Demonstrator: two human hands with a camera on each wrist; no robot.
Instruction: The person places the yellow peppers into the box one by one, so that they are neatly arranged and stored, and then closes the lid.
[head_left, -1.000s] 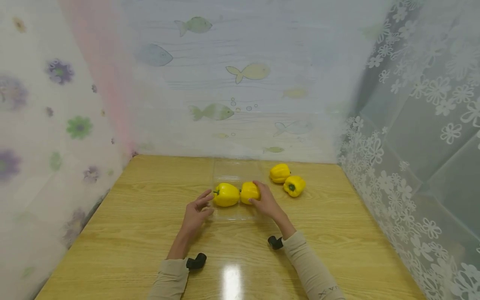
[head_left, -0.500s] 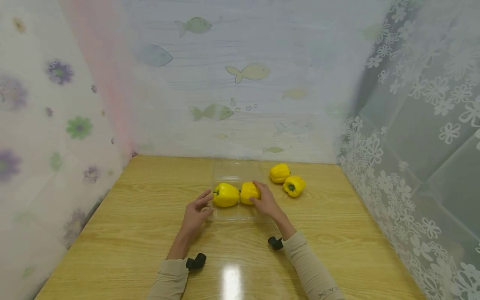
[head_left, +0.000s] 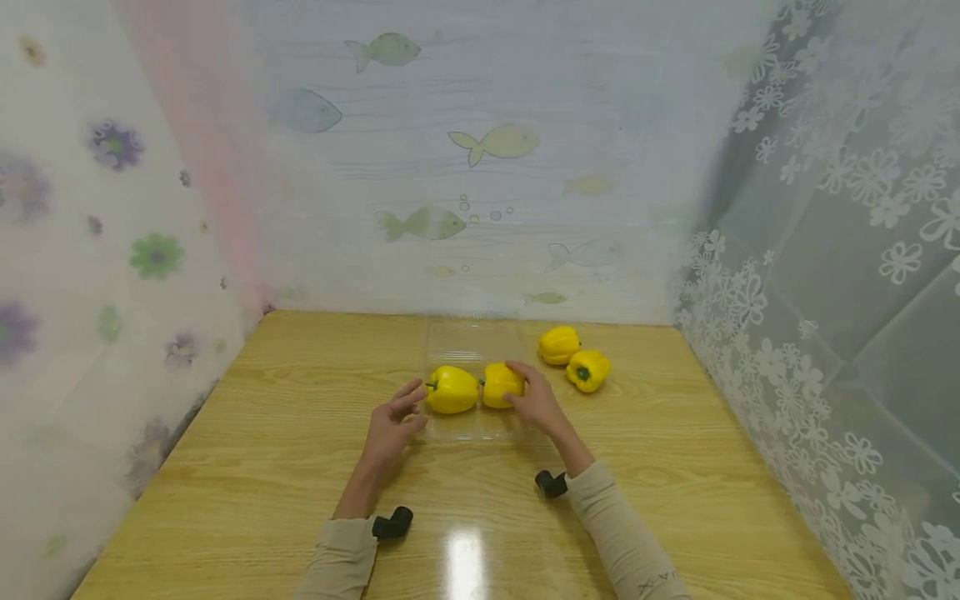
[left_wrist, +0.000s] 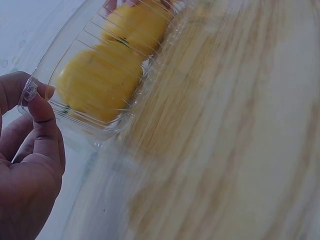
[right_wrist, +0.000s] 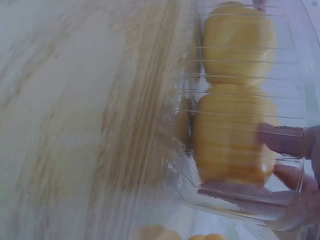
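A clear plastic container with ribbed walls lies on the table, two yellow bell peppers in it side by side. At its left edge my left hand pinches the rim between thumb and index finger, plainest in the left wrist view, where the hand is close. The left bell pepper has its green stem toward that hand. My right hand reaches into the container from the right and holds the right bell pepper, thumb on its near side, fingers over its far side. The palm side is hidden.
Two more yellow bell peppers, a farther one and a nearer one, lie on the wooden table right of the container. Patterned sheets, including a fish-print one behind, enclose the table. Black wrist mounts sit at both cuffs.
My right hand has shifted slightly to the right with its bell pepper, and the gap between the two peppers has widened a little. The left hand stays at the container's edge.
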